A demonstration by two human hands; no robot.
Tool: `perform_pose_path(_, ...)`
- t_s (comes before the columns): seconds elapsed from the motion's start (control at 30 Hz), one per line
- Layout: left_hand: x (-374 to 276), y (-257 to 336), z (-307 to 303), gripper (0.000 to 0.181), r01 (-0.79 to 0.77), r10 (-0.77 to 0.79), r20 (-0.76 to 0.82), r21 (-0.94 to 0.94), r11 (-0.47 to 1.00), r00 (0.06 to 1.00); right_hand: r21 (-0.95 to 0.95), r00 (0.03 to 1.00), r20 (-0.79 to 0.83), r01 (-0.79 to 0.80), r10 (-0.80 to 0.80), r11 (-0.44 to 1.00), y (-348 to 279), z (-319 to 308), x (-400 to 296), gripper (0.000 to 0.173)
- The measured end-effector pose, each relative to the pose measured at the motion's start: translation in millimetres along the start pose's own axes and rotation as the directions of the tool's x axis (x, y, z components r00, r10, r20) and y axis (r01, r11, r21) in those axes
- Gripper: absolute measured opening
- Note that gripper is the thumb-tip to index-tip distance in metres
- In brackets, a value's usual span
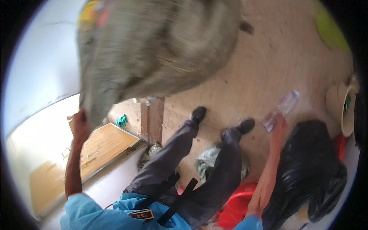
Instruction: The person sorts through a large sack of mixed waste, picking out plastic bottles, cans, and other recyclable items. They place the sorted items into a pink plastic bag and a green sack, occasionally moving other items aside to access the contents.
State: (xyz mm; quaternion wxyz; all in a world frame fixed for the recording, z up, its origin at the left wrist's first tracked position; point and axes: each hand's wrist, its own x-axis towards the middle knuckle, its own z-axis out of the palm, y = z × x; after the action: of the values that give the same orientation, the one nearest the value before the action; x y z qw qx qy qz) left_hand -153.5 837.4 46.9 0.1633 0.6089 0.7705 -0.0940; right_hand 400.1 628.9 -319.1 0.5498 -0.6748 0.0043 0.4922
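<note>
My left hand grips the lower edge of a large, blurred, grey-brown woven sack, which hangs raised across the upper left of the view. Something yellow and red shows at the sack's top left corner. My right hand is closed around a clear plastic bottle, held low over the floor, to the left of a black plastic bag.
Red plastic containers stand by my right leg. A pale bin lies tipped at the right. A whitish woven sack is behind my legs. A green scrap lies near a wooden board at the left.
</note>
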Motion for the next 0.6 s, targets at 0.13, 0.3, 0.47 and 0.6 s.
perform_pose_path(0.13, -10.6, 36.3, 7.7, 0.021, -0.543, 0.547, -0.138, 0.068, 0.837, 0.826, 0.335, 0.892, 0.283, 0.251, -0.351, 0.908, -171.7, 139.8, -86.3, 0.045)
perform_pose_path(0.3, -21.3, 42.0, -41.1, 0.021, -0.684, 0.674, -0.171, 0.006, 0.730, 0.718, 0.180, 0.661, 0.480, 0.570, -0.577, 0.802, -282.4, 361.0, -187.6, 0.053)
perform_pose_path(0.47, -23.5, 10.0, -70.2, 0.014, -0.649, 0.608, -0.297, -0.055, 0.759, 0.736, -0.527, 0.600, 0.750, 0.796, -0.279, 0.297, -221.0, 517.8, -205.3, 0.063)
perform_pose_path(0.6, -22.5, -16.4, -91.0, 0.011, -0.541, 0.479, -0.325, -0.135, 0.830, 0.815, -0.540, 0.561, 0.800, 0.828, -0.212, 0.152, -159.8, 529.7, -195.4, 0.046)
